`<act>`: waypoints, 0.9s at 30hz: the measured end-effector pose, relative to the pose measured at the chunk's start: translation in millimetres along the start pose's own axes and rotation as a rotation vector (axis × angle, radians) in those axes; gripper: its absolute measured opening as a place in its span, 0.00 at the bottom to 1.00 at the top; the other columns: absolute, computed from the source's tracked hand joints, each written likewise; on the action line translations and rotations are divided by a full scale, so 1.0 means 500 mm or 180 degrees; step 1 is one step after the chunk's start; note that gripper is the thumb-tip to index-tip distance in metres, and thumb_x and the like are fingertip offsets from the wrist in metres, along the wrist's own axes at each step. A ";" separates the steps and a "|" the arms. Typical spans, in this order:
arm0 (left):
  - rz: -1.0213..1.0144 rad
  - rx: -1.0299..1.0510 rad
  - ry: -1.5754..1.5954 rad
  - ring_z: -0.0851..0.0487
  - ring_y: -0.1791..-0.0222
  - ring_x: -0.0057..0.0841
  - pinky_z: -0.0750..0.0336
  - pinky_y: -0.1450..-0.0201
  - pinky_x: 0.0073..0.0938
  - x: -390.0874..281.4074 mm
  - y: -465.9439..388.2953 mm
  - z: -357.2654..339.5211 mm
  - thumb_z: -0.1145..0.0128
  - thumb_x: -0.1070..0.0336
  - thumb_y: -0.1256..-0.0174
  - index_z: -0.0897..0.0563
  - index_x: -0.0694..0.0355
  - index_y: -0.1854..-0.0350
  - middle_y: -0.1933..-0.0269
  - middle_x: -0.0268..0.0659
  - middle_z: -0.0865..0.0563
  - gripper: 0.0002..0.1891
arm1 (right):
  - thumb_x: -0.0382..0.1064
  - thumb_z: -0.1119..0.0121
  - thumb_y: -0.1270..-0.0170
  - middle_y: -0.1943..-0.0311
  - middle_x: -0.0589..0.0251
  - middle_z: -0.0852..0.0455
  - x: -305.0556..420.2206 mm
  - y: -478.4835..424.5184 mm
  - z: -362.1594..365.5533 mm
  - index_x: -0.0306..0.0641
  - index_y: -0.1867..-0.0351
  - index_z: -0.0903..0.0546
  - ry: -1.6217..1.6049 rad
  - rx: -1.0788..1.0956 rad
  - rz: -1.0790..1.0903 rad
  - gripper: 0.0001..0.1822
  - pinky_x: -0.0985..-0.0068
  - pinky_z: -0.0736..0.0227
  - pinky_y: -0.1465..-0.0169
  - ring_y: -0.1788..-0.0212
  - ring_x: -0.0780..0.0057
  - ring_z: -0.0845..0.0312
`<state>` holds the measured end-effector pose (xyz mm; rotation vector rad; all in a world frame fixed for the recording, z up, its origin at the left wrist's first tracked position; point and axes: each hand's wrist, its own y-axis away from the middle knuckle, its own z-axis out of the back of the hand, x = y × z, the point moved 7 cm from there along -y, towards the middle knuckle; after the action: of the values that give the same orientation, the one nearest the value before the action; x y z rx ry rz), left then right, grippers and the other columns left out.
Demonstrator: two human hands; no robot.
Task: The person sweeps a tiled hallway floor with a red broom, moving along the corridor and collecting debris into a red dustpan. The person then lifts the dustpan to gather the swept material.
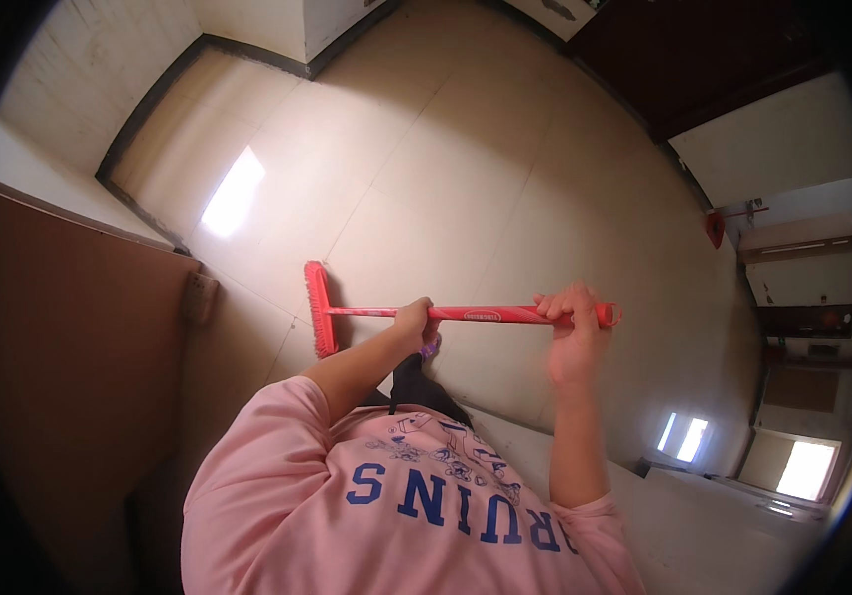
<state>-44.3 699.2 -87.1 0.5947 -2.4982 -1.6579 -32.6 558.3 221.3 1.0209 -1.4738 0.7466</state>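
Observation:
A red broom (485, 315) lies across my view, its handle running from left to right. My left hand (415, 325) grips the lower handle, not far from the head. Farther up, close to the end with the hanging loop, my right hand (573, 327) is wrapped around the handle and slightly blurred. The broom head (319, 309) is at the left by the tiled floor (426, 208), its red bristles facing left. Whether the bristles press on the tiles I cannot tell. Part of one shoe (430, 347) shows below my left hand.
A brown panel (76, 320) stands at the left, with a small block (200, 297) at its edge. A wall corner (308, 63) with dark skirting juts in at the top. A dark red door (701, 59) is upper right. Far right is a red object resembling a dustpan (715, 229).

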 end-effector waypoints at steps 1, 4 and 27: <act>-0.0081 0.0011 -0.0001 0.29 0.87 0.24 0.34 0.85 0.24 -0.010 -0.009 -0.040 0.52 0.64 0.46 0.28 0.59 0.80 0.84 0.34 0.25 0.08 | 0.39 0.48 0.35 0.81 0.65 0.27 0.019 -0.023 0.005 0.39 0.78 0.31 0.0099 0.0074 0.0082 0.14 0.64 0.30 0.50 0.73 0.75 0.29; -0.0220 0.0254 0.0232 0.30 0.86 0.22 0.33 0.84 0.23 -0.045 -0.056 -0.180 0.53 0.65 0.46 0.29 0.59 0.79 0.84 0.34 0.27 0.07 | 0.38 0.47 0.35 0.81 0.67 0.27 0.073 -0.106 0.018 0.38 0.77 0.29 0.0350 0.0334 0.0263 0.12 0.64 0.30 0.50 0.74 0.76 0.30; -0.1043 0.0023 -0.0231 0.34 0.88 0.19 0.39 0.86 0.21 -0.136 -0.044 -0.403 0.40 0.57 0.44 0.29 0.57 0.81 0.85 0.29 0.31 0.15 | 0.35 0.50 0.35 0.71 0.57 0.22 0.144 -0.205 0.257 0.35 0.70 0.28 0.0042 0.0473 0.0895 0.08 0.58 0.32 0.47 0.64 0.64 0.24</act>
<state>80.5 541.5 -14.9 1.0094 -2.5675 -1.8019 5.4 387.8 261.7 0.9259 -1.5874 1.0749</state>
